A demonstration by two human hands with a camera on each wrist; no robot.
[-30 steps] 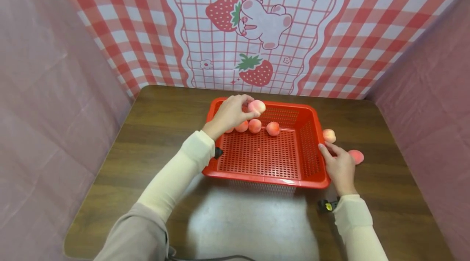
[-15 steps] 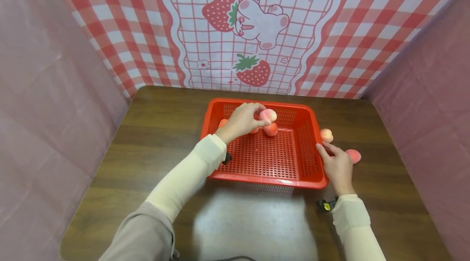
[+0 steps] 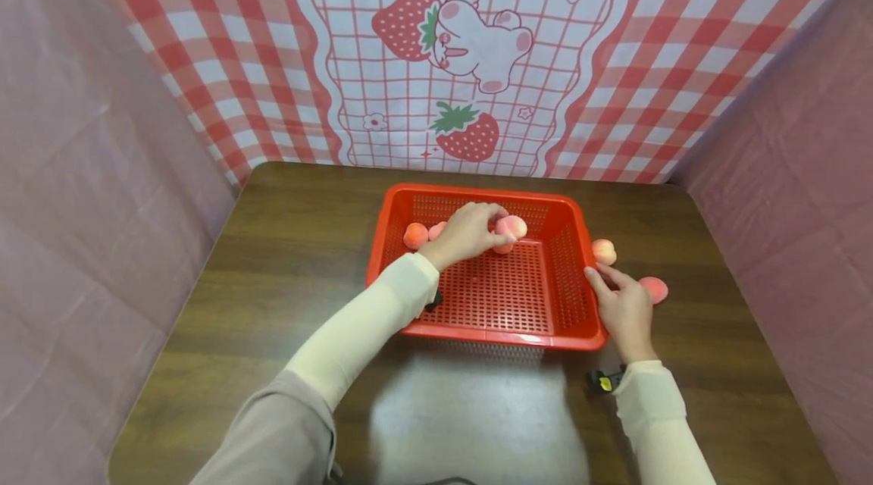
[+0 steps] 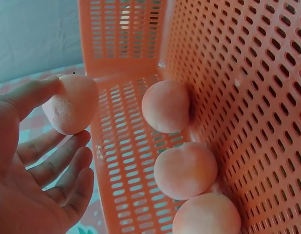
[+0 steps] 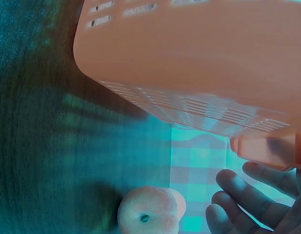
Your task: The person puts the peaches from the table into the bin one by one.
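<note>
My left hand (image 3: 467, 233) pinches a pale pink-yellow peach (image 3: 514, 227) between thumb and fingers, above the red plastic basket (image 3: 491, 335). In the left wrist view the held peach (image 4: 71, 105) is beside several others lying along one basket wall, such as a peach (image 4: 166, 106) standing slightly apart. My forearm and hand partly hide that row in the head view, where an orange-red peach (image 3: 415, 236) shows at its left end. On the basket's right rim, my right hand (image 3: 626, 312) grips with the thumb on top and fingers outside.
Outside the basket on the right, a yellowish peach (image 3: 604, 251) and a pink peach (image 3: 655, 289) lie on the wooden table (image 3: 273, 280). A checked strawberry-print cloth (image 3: 273, 53) hangs behind, with pink curtains (image 3: 102, 129) at both sides.
My left hand has carried the peach rightward and slightly nearer inside the basket, uncovering the peach at the row's left end. The right hand keeps its hold on the rim.
</note>
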